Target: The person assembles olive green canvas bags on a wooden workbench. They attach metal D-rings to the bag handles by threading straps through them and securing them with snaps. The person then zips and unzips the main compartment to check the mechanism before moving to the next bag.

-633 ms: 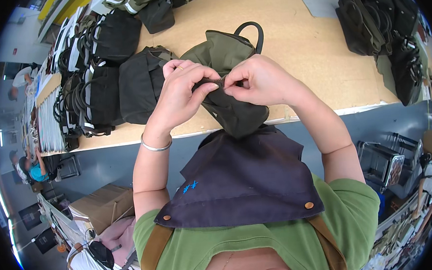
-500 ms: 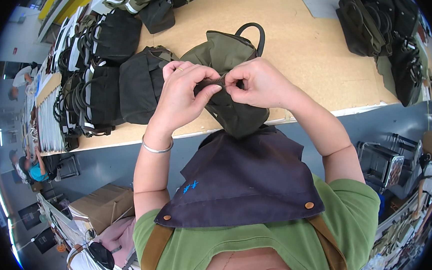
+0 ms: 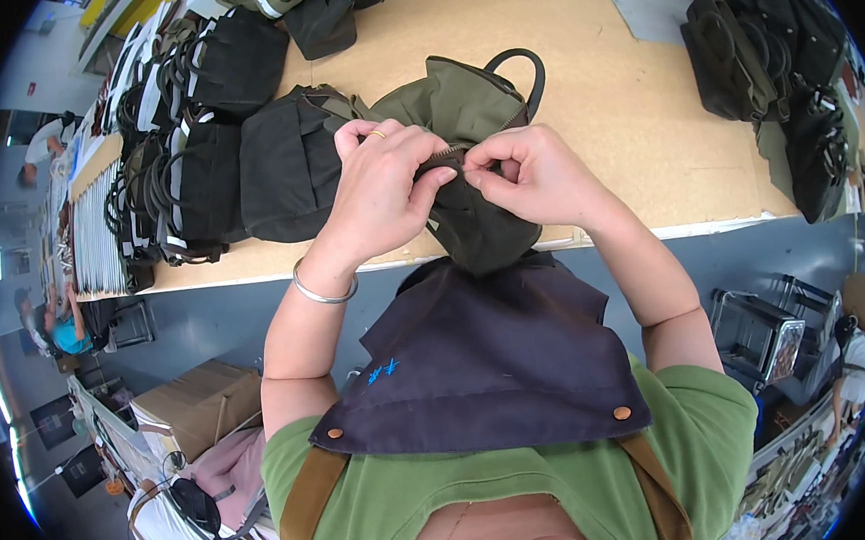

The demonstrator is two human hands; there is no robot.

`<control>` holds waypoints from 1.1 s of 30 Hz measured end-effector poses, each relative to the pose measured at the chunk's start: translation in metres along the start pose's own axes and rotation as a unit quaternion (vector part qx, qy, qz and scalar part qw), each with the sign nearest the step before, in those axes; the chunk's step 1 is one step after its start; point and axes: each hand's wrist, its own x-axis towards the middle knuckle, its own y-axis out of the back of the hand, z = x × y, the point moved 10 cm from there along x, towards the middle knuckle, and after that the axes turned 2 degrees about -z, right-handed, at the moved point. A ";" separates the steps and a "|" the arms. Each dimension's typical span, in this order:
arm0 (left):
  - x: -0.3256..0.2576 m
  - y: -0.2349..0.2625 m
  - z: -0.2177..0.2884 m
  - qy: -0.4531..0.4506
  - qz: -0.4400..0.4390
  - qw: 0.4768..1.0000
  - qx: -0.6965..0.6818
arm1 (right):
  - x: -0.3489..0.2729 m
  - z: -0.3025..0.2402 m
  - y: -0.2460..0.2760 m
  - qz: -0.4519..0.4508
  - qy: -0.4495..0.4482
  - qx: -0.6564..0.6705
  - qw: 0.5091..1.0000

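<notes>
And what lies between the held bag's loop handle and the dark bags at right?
Head view: bare tabletop from the handle to the dark bags.

From the olive bag [image 3: 466, 107], you have passage over the tabletop [image 3: 632, 116] at 3 o'clock. Its handle [image 3: 540, 77] obstructs you between 1 and 2 o'clock; black bags [image 3: 290, 170] block 9 o'clock.

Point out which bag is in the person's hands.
The olive-and-dark bag at the table's near edge: left hand and right hand pinch its zipper; neither holds the other bags.

Blue characters [image 3: 382, 372] on dark apron [image 3: 500, 376]
</notes>
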 end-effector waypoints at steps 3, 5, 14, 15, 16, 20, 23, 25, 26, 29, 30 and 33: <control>0.000 -0.002 -0.001 0.001 -0.012 1.000 -0.002 | 0.001 0.006 -0.002 -0.025 -0.028 0.045 0.998; 0.001 -0.002 0.000 0.001 -0.015 1.000 -0.004 | 0.002 0.008 -0.002 -0.035 -0.030 0.065 0.997; 0.002 -0.003 0.000 -0.005 -0.032 0.999 -0.013 | 0.009 0.009 -0.004 -0.096 -0.035 0.043 0.994; 0.002 -0.004 -0.001 -0.004 -0.033 0.999 -0.014 | 0.009 0.008 -0.004 -0.114 -0.038 0.022 0.993; 0.003 -0.004 -0.002 -0.003 -0.034 0.999 -0.016 | 0.010 0.006 -0.004 -0.117 -0.040 0.010 0.992; 0.004 -0.002 -0.002 0.001 -0.028 0.998 -0.050 | 0.009 0.008 -0.007 -0.121 -0.058 -0.001 0.991; 0.003 0.002 0.010 -0.057 -0.014 0.998 -0.020 | 0.008 0.008 -0.006 -0.112 -0.043 0.001 0.993; 0.000 0.000 0.029 -0.150 -0.018 0.987 0.055 | 0.008 0.010 -0.005 -0.103 -0.038 0.000 0.994; 0.000 0.000 0.030 -0.157 -0.019 0.984 0.085 | 0.009 0.011 -0.005 -0.097 -0.045 0.001 0.994; 0.001 0.002 0.033 -0.182 -0.019 0.973 0.140 | 0.009 0.017 -0.006 -0.092 -0.050 0.021 0.994; 0.002 0.002 0.035 -0.193 -0.018 0.972 0.134 | 0.009 0.018 -0.007 -0.092 -0.049 0.031 0.994; 0.004 -0.002 0.036 -0.201 -0.031 0.970 0.136 | 0.008 0.018 -0.009 -0.097 -0.051 0.027 0.994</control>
